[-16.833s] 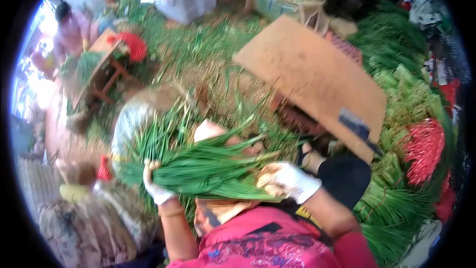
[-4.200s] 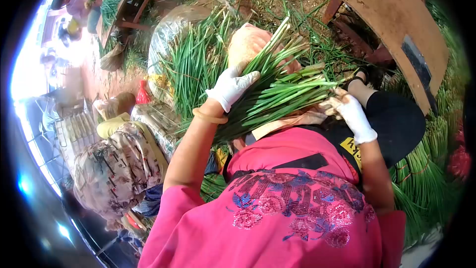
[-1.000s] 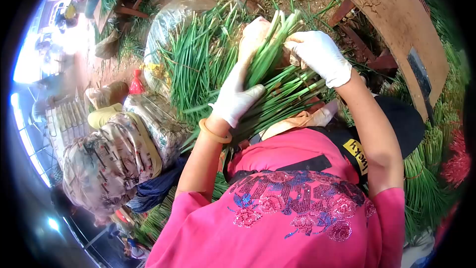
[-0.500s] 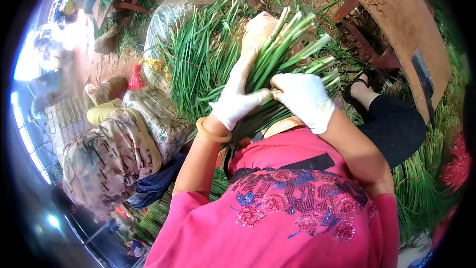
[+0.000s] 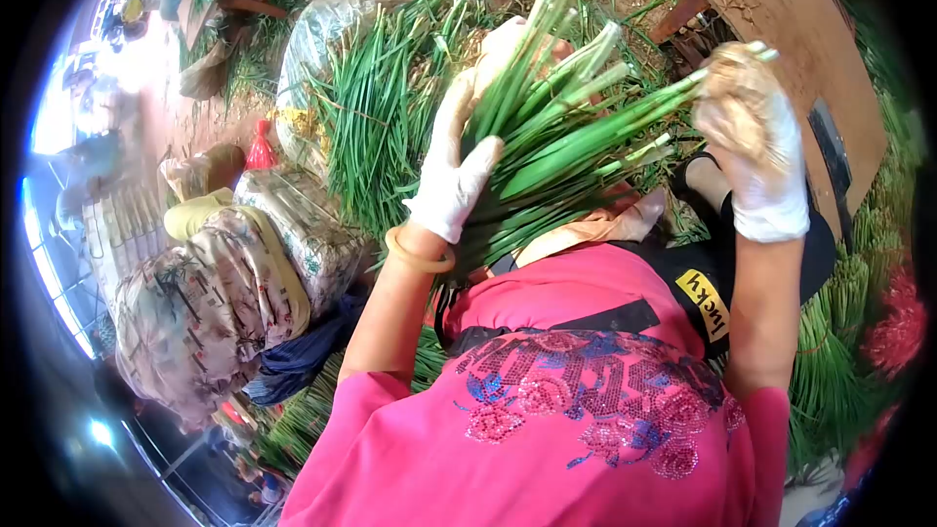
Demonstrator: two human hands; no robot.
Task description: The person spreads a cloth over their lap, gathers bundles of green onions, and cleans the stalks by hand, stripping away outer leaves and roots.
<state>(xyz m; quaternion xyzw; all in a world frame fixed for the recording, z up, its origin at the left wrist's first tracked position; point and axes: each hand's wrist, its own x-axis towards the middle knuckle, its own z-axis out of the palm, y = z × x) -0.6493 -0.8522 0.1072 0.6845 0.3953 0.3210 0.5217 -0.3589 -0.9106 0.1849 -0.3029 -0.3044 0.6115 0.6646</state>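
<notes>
My left hand (image 5: 454, 171), in a white glove, cradles a thick bunch of green stalks (image 5: 547, 151) that look like garlic chives. Its thumb lies in front and its fingers run up along the stalks, partly hidden. The pale cut ends fan out up and to the right. My right hand (image 5: 759, 156), also gloved and stained brown on the palm, is raised to the right. Its curled fingers grip the pale ends of a few stalks (image 5: 649, 102) that stretch across from the bunch. Below lies a tan cloth (image 5: 595, 234) on the lap.
A tied bundle of greens (image 5: 366, 127) lies ahead, beside a clear plastic bag (image 5: 312, 39). Right of me stands a wooden board (image 5: 830, 59). More greens (image 5: 830, 381) are heaped at far right. A person in patterned clothing (image 5: 195, 322) sits at left, near a red bag (image 5: 262, 148).
My right hand has moved from beside the left thumb out to the right and up, with a few stalks now stretched to it. The left thumb has lifted and the bunch has spread.
</notes>
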